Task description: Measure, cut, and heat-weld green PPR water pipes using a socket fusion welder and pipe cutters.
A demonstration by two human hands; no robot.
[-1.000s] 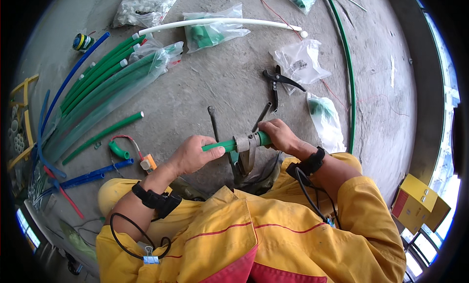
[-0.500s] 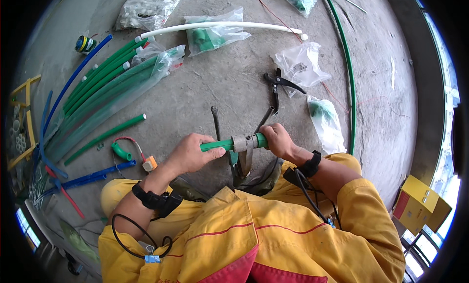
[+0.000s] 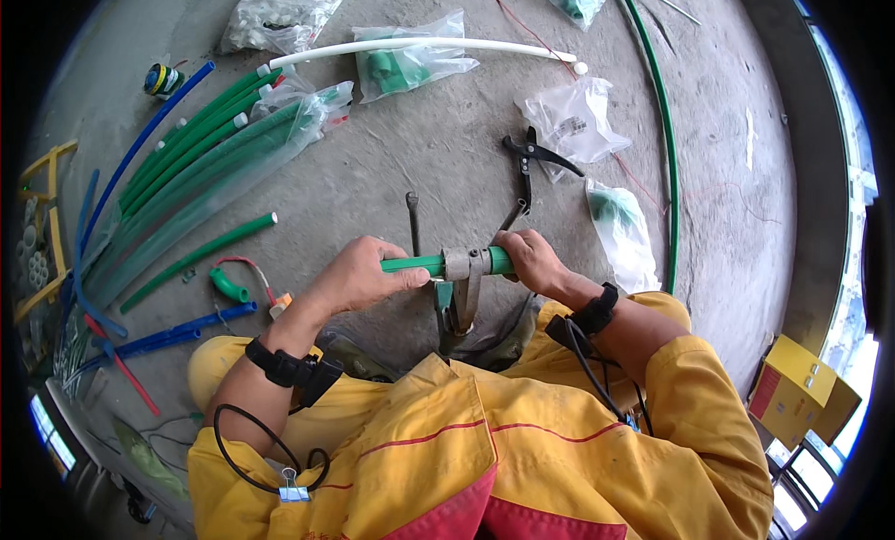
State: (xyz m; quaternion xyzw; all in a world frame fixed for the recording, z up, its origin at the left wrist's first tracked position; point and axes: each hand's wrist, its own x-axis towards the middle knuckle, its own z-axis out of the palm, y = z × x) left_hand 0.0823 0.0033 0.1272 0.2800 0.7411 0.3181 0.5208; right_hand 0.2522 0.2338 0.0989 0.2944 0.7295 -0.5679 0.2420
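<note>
In front of my knees stands a pipe welding iron (image 3: 466, 302) on thin metal legs, with round grey heating heads (image 3: 457, 263) at its top. My left hand (image 3: 354, 277) is closed round a green plastic pipe (image 3: 418, 265), whose right end meets the left side of the heads. On the opposite side my right hand (image 3: 533, 262) grips a green pipe fitting (image 3: 501, 259), pressed against or over the right head. How deep either piece sits cannot be seen. Beyond my right hand a black pipe cutter (image 3: 529, 158) lies on the floor.
Green pipes (image 3: 200, 158), partly in clear plastic, lie at the left beside blue pipes (image 3: 177, 335) and a loose green pipe (image 3: 200, 260). Bagged green fittings (image 3: 396, 69) and a white pipe (image 3: 424, 44) are farther off. A long green pipe (image 3: 667, 139) and a yellow box (image 3: 792, 391) are at the right.
Both hands and the iron's heads have shifted slightly away from me. The green pipe now lies more level with the heads. Both grips remain.
</note>
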